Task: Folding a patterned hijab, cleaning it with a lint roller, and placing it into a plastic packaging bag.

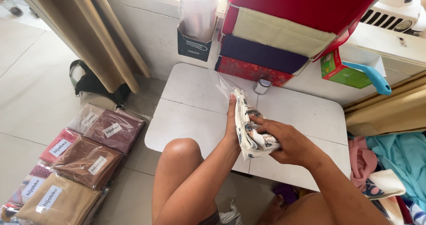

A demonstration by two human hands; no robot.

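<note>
At frame centre, our left hand (pixel 231 124) and right hand (pixel 284 140) both clasp the patterned cloth (pixel 250 132) between them.

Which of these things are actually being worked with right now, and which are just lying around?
In hand:
left hand
right hand
folded patterned cloth
clear plastic bag

Lying about:
packed cloths on the floor
stacked fabric boxes
small tape roll
green box
loose clothes
white table

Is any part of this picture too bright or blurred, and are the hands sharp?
Head view: daylight overexposes the white fan at top right; the left hand and right hand holding the folded patterned cloth are sharp; the table shows mild glare.
</note>
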